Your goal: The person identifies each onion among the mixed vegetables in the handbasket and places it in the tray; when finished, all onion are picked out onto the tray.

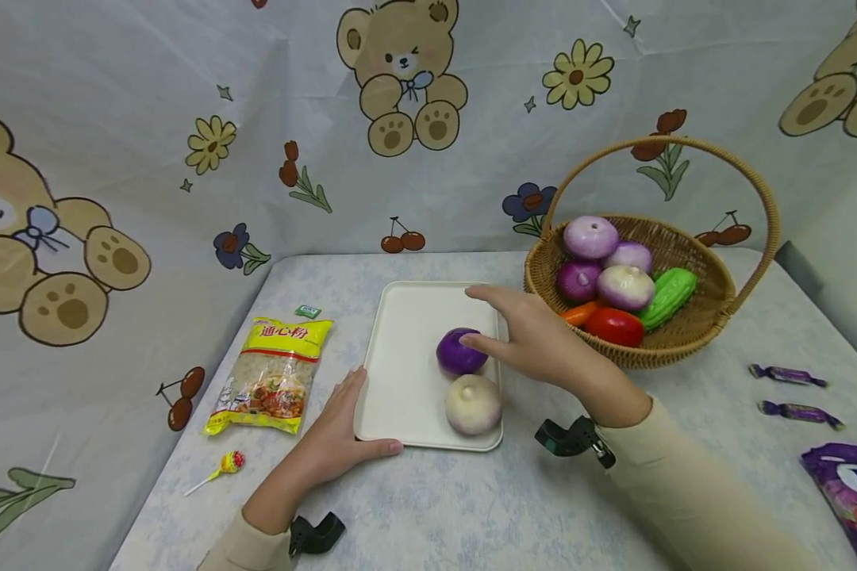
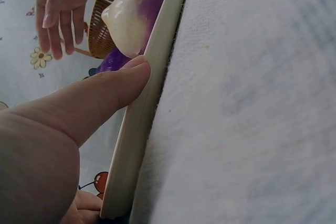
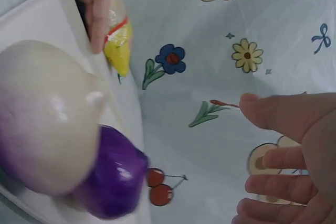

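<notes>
A white rectangular tray (image 1: 400,357) lies on the table. My left hand (image 1: 332,444) rests at its near left corner, thumb along the front rim and fingers along the left side. On the tray's right half sit a dark purple round vegetable (image 1: 457,354) and, nearer me, a round white vegetable (image 1: 474,406) with a purple underside. Over the tray's right edge is my right hand (image 1: 536,337), fingers extended and holding nothing. In the right wrist view its thumb (image 3: 268,111) and fingers are apart from both vegetables.
Behind the right hand stands a wicker basket (image 1: 714,270) of onion-like vegetables, a red one and a green one. A pasta bag (image 1: 271,373), small green packet (image 1: 307,312) and lollipop (image 1: 230,462) lie left. Wrapped candies (image 1: 800,412) and a purple bag (image 1: 853,492) lie right.
</notes>
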`<move>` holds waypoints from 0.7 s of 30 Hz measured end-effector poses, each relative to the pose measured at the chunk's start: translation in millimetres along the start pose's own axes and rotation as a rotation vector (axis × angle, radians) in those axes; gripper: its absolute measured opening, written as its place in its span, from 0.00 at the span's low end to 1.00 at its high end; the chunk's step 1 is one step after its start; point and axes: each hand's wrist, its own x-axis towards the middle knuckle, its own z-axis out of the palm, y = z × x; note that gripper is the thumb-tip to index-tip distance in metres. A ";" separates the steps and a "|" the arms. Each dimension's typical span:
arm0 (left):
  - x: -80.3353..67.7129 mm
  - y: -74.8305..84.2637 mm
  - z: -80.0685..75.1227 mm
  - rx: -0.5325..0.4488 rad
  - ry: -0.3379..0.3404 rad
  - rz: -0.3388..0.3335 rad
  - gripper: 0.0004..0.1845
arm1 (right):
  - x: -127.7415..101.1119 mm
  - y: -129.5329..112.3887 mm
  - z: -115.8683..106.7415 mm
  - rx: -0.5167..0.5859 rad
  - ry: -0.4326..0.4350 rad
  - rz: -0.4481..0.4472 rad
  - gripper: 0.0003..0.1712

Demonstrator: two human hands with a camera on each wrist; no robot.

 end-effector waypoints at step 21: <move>-1.2 0.9 -0.9 0.014 0.002 0.017 0.75 | -15.5 56.2 -103.3 -0.090 0.070 0.311 0.46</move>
